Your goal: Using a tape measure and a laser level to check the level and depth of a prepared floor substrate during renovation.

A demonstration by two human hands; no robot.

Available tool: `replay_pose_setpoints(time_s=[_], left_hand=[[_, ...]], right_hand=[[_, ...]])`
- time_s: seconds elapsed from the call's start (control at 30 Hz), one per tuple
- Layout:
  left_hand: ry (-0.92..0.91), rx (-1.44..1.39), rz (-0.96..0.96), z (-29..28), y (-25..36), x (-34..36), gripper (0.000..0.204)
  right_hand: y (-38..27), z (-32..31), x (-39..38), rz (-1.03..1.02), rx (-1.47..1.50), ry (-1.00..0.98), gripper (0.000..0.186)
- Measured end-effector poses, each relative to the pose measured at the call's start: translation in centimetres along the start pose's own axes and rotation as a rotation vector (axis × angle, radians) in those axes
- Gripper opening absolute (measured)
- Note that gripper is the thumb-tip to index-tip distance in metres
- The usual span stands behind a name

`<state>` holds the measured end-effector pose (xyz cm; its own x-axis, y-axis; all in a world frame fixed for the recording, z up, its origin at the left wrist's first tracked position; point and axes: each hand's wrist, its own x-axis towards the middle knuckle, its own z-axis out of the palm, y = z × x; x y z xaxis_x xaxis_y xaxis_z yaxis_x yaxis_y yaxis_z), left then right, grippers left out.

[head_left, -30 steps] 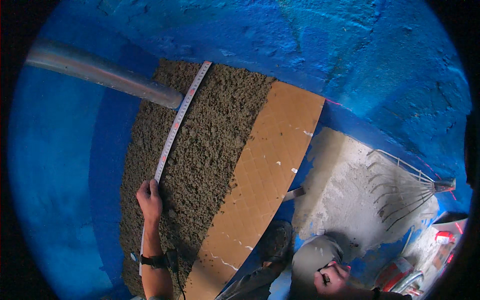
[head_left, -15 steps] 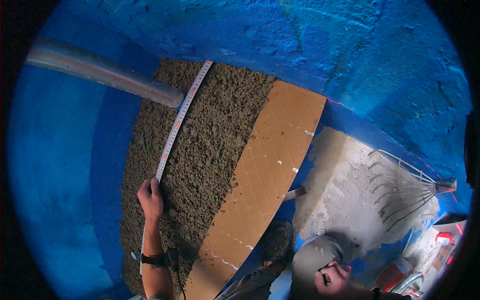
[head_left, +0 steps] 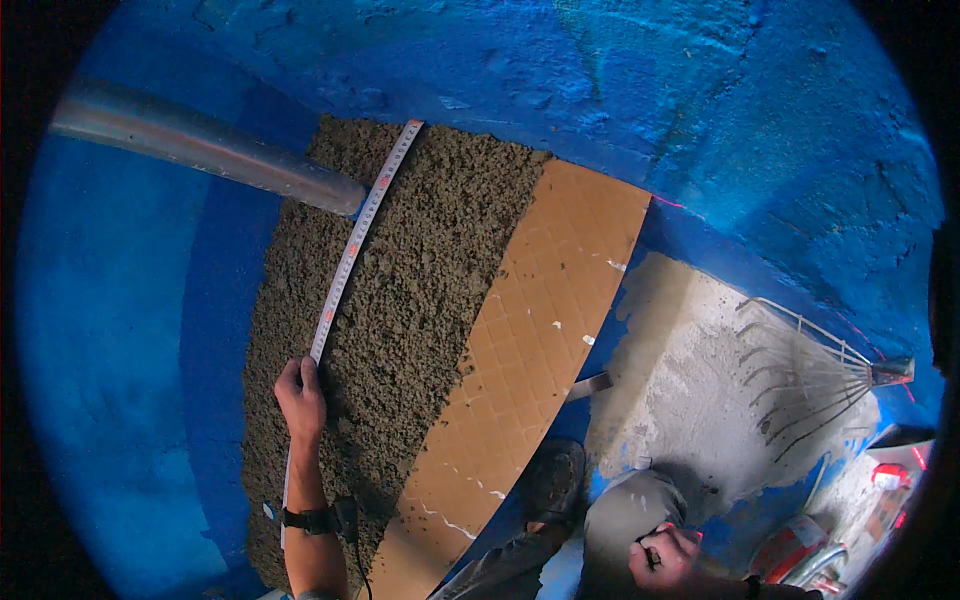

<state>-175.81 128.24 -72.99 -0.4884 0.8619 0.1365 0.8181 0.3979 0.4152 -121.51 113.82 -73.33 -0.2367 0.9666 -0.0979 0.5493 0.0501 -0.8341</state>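
Note:
My left hand (head_left: 301, 398) is closed on a white tape measure blade (head_left: 347, 256), pinched between thumb and fingers. The blade runs across a bed of coarse, damp grey-brown mortar (head_left: 420, 270), its far end at the blue wall. More of it shows beside my left forearm. My right hand (head_left: 664, 556) is curled closed by my bent knee at the lower right. Something small and dark shows among its fingers, with a spot of red above, too little to name.
Along the mortar's right edge lies a tan tile (head_left: 545, 310) with a grid pattern. A metal pipe (head_left: 215, 145) reaches in from the left over the mortar. A wire rake head (head_left: 805, 370) stands over the grey-stained floor at right. My shoe (head_left: 556, 485) is beside the tile.

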Motion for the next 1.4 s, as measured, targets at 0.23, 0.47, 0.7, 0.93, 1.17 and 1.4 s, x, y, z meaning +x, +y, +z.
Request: replay_pose_setpoints(time_s=[0.23, 0.47, 0.7, 0.93, 1.17, 1.4], left_hand=[[0.011, 0.011, 0.016, 0.0, 0.4, 0.0, 0.033], [-0.004, -0.028, -0.035, 0.1, 1.4, -0.2, 0.036], [0.013, 0.002, -0.015, 0.1, 0.4, -0.1, 0.033], [0.008, -0.033, -0.004, 0.1, 0.2, -0.3, 0.032], [0.004, -0.069, -0.016, 0.2, -1.4, -0.4, 0.039], [0.018, -0.037, -0.002, 0.2, -1.3, -0.3, 0.038]], right_hand=[[-0.1, -0.1, -0.1, 0.013, 0.009, -0.025, 0.013], [0.0, -0.2, -0.2, 0.021, 0.015, -0.038, 0.013], [0.1, -0.1, 0.1, -0.003, 0.011, -0.024, 0.014], [-0.4, -0.4, 0.4, 0.01, 0.024, -0.037, 0.014], [-0.3, -0.4, 0.1, 0.0, 0.016, -0.038, 0.014], [2.1, 1.4, -1.1, -0.083, 0.029, 0.057, 0.02]])
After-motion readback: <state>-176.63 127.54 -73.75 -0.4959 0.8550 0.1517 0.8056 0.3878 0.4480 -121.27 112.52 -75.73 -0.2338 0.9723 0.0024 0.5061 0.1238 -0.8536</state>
